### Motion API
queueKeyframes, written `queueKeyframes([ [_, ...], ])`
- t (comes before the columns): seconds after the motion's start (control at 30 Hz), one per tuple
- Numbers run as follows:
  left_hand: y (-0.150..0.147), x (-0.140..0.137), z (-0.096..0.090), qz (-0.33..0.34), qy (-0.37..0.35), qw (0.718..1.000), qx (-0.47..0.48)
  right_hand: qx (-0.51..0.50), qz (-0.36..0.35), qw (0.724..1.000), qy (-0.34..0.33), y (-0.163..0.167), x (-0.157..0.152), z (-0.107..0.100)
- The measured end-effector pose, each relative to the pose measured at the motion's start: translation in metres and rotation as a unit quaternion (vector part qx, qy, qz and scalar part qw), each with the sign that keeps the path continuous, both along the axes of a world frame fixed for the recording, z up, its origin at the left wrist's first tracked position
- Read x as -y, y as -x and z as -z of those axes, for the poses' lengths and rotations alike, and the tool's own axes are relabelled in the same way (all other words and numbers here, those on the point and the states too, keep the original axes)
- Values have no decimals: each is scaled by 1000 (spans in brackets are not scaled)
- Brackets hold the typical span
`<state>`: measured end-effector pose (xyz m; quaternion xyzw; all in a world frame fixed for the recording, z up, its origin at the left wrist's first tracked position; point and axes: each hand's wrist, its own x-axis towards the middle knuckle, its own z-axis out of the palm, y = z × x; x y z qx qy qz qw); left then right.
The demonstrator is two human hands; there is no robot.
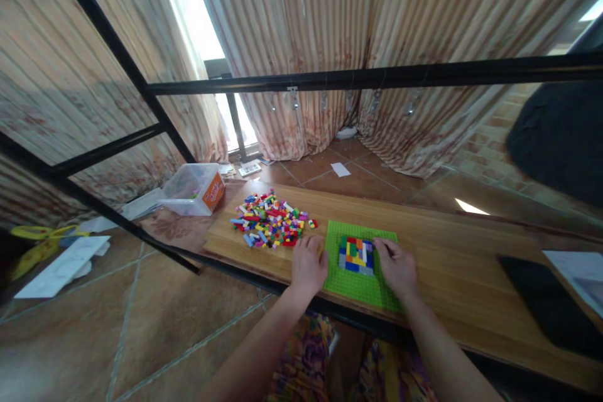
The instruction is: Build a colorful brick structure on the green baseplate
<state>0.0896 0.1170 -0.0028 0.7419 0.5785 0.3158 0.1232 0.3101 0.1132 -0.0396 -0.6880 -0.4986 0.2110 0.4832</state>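
A green studded baseplate (336,287) lies on the wooden table, with a flat rectangular patch of colored toy bricks (357,255) built on its middle. My right hand (398,267) is over the plate's right side, thumb and forefinger pinched together at the patch's right edge. Whatever is between those fingertips is too small to make out. Between the plate and a heap of loose toy bricks (273,220), my left hand (308,266) rests low on the table, fingers bent and thumb apart. Its fingertips are beside the heap's near right edge, and no brick shows in it.
A clear plastic box (188,191) with an orange label stands past the table's left end. On the right of the wooden table (447,257) lie a black flat item (551,301) and paper (579,273). A black metal bar (330,80) crosses beyond the table, before curtains (301,12).
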Motion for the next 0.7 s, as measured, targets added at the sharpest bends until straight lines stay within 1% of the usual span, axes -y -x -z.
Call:
queueKeyframes([
  [0.07,20,-2,4,-46,-4,999,-16,6,0,1000,2,0,0,1],
  [0.13,35,-4,8,-75,-9,997,-30,12,4,1000,6,-1,0,2],
  [0.23,48,-5,14,-90,-13,995,-33,22,5,1000,9,-1,0,4],
  [0.33,55,-7,19,-104,-10,994,-13,28,1,1000,4,-2,0,5],
  [0.47,62,-11,21,-107,10,994,25,34,1,999,3,-3,1,7],
  [0.6,68,-15,19,-94,32,994,35,43,3,999,3,-3,0,6],
  [0.7,69,-17,18,-89,34,994,45,50,5,999,1,-3,0,6],
])
